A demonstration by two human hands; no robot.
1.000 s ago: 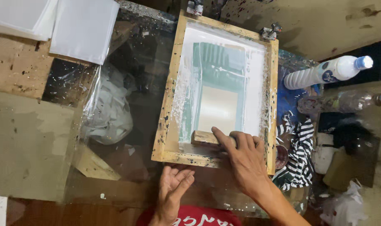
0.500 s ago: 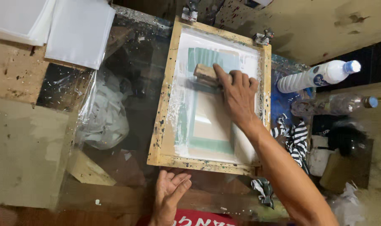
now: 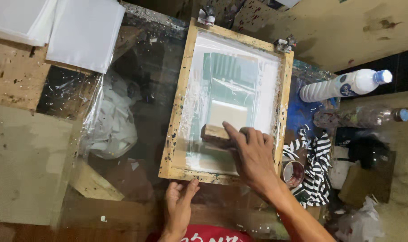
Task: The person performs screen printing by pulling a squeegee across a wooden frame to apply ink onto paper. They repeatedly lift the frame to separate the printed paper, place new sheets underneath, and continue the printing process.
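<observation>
- While your right hand presses down on the squeegee, its fingers lie wrapped over the wooden block, clamping it against the screen in the lower middle of the frame.
- Your left hand rests at bottom centre, fingers loosely spread, fingertips touching the near edge of the wooden frame; it holds nothing.
- That frame sits centre, tilted slightly, with two metal clamps on its far edge at the top.
- White sheets lie upper left; crumpled plastic lies left of the frame.
- A white bottle with a blue cap lies at right, above a clear bottle.
- A striped cloth and a small cup sit just right of your right wrist.
</observation>
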